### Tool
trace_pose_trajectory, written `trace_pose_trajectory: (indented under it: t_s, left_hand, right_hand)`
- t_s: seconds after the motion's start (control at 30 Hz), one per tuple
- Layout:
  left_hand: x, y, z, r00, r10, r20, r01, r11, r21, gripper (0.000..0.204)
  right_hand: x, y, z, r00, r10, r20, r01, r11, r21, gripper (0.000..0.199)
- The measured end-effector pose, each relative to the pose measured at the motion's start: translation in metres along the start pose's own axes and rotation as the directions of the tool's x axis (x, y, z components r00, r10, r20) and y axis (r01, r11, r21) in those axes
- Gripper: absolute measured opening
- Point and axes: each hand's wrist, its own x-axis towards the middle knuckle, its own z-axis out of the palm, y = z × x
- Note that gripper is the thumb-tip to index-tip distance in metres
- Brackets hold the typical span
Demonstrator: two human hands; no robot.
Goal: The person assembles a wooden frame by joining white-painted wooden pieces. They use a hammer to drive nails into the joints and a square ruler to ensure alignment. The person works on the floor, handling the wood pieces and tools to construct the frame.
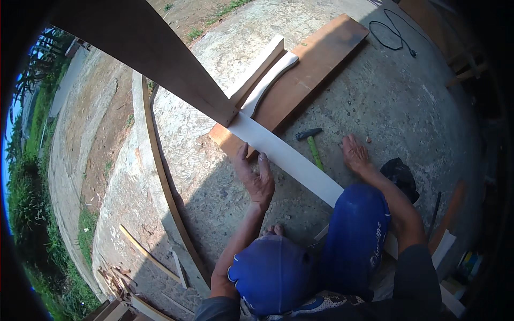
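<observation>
One long pale planed wooden board (289, 158) runs from the far left to the near right across the rough grey concrete floor (385, 101). The left hand (256, 174) lies released, fingers spread, touching its left edge. The right hand (354, 153) rests flat and empty on the concrete, just right of one green-handled hammer with a dark steel head (312, 144). Far off lie one broad brown plank (310, 64) and one curved white wooden piece (270, 81).
</observation>
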Motion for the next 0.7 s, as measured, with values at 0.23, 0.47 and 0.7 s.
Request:
trace_pose_trajectory:
  t_s: [0.23, 0.47, 0.7]
  left_hand:
    - [0.007, 0.05, 0.02, 0.834, -0.156, 0.53, 0.432, 0.781, -0.45, 0.027]
    - [0.021, 0.037, 0.009, 0.864, -0.208, 0.459, 0.503, 0.417, -0.757, 0.025]
    - [0.03, 0.014, -0.008, 0.939, -0.27, 0.214, 0.337, 0.587, -0.736, 0.015]
  right_hand:
    - [0.055, -0.088, -0.089, 0.905, -0.116, 0.41, -0.272, 0.583, 0.766, 0.018]
    - [0.077, -0.179, -0.114, 0.938, -0.223, 0.265, -0.221, 0.201, 0.954, 0.019]
    - [0.081, -0.181, -0.096, 0.926, -0.169, 0.339, -0.253, 0.389, 0.886, 0.027]
